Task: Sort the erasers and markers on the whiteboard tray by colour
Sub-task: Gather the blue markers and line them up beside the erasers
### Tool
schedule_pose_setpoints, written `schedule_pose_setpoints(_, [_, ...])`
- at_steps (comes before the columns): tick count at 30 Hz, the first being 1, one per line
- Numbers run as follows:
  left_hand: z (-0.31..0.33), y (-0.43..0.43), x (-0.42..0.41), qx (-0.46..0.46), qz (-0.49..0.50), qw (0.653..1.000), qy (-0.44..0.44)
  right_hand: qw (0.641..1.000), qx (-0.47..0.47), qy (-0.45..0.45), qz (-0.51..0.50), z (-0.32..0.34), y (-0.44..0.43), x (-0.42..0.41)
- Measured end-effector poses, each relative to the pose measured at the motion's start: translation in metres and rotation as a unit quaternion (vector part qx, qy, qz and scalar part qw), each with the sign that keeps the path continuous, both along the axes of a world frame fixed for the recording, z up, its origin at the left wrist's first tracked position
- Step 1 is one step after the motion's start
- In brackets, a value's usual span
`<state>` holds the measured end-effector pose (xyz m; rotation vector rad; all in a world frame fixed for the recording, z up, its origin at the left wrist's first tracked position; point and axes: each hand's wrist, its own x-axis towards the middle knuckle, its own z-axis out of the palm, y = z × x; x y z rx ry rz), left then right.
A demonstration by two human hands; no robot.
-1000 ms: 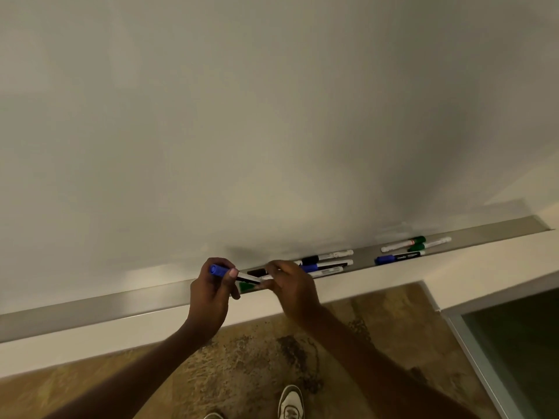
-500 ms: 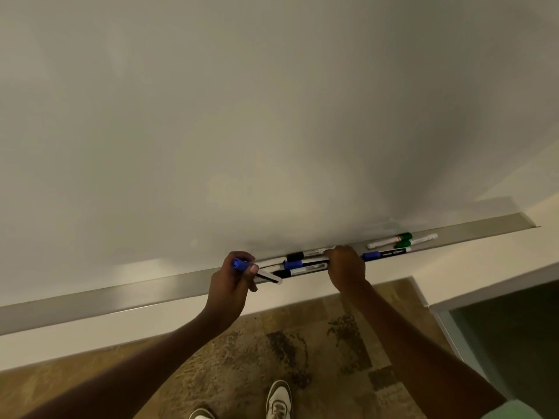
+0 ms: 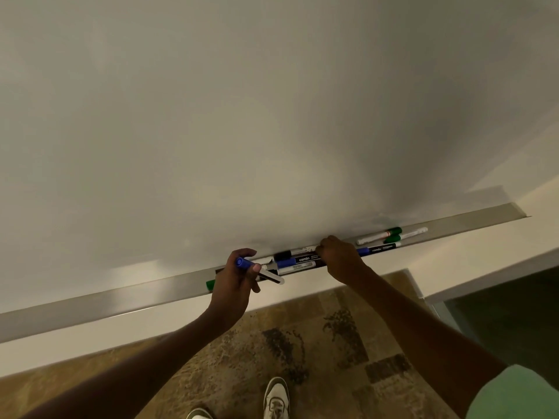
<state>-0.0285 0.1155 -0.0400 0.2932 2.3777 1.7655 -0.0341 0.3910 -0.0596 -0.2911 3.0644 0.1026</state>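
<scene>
At the bottom of the frame, two white shoes stand on a patterned brown carpet, and a green sleeve shows in the lower right corner. Both bare arms reach up to the long grey tray that crosses the frame from lower left to upper right.

The left hand is closed around a blue-capped marker, its cap sticking out by the thumb and its white barrel slanting down to the right; half a second ago it gripped the same pen, a little lower left in the frame. A green cap peeks out just left of that hand; whether the hand holds it, I cannot tell.

The right hand is curled down over the tray, knuckles up. It covers the right ends of the middle markers and the blue end of a dark pen; what it pinches is hidden. It sits at about the same spot as half a second ago, right of where it was a second ago.

Between the hands lie three markers: one black-capped, one blue-capped with a dark barrel, one white-barrelled. Right of the right hand lie three more: the dark pen and two green-capped markers. Behind everything rises the blank whiteboard.
</scene>
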Motion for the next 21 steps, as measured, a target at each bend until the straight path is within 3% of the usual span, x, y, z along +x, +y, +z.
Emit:
schedule_pose_setpoints(13, [0.001,0.018,0.000,0.013,-0.006,0.998,-0.053,0.973,-0.183,0.140,-0.014,0.001,-0.001,0.021])
schedule_pose_setpoints(21, [0.013,0.035,0.002,0.040,-0.010,0.997,-0.061,0.946,-0.282,0.159,-0.001,0.011,-0.047,0.034])
